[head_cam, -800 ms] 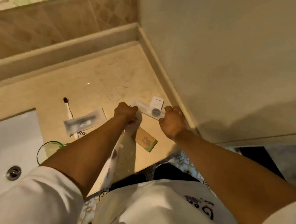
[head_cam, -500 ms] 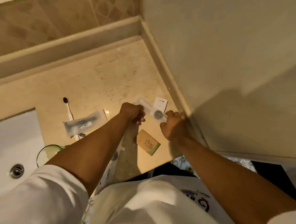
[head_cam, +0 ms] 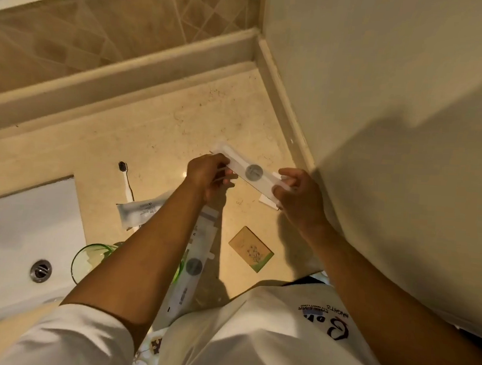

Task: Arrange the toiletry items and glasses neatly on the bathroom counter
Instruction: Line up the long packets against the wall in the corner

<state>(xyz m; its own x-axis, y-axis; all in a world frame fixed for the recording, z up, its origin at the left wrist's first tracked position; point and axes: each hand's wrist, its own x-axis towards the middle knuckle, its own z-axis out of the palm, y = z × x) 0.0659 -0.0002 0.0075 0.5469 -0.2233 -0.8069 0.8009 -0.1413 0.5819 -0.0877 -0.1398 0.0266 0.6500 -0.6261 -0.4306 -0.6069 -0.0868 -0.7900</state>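
Beige worktop: left hand and right hand pinch a sachet by its ends; best lay it flat, square with the wall.

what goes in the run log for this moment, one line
step: arranging toiletries | left hand: grips one end of clear packet | right hand: grips other end | packet: above counter | brown soap box: untouched

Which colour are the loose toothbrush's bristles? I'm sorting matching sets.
Black, on a white handle: the toothbrush lies on the counter beside the sink, seen in the head view.
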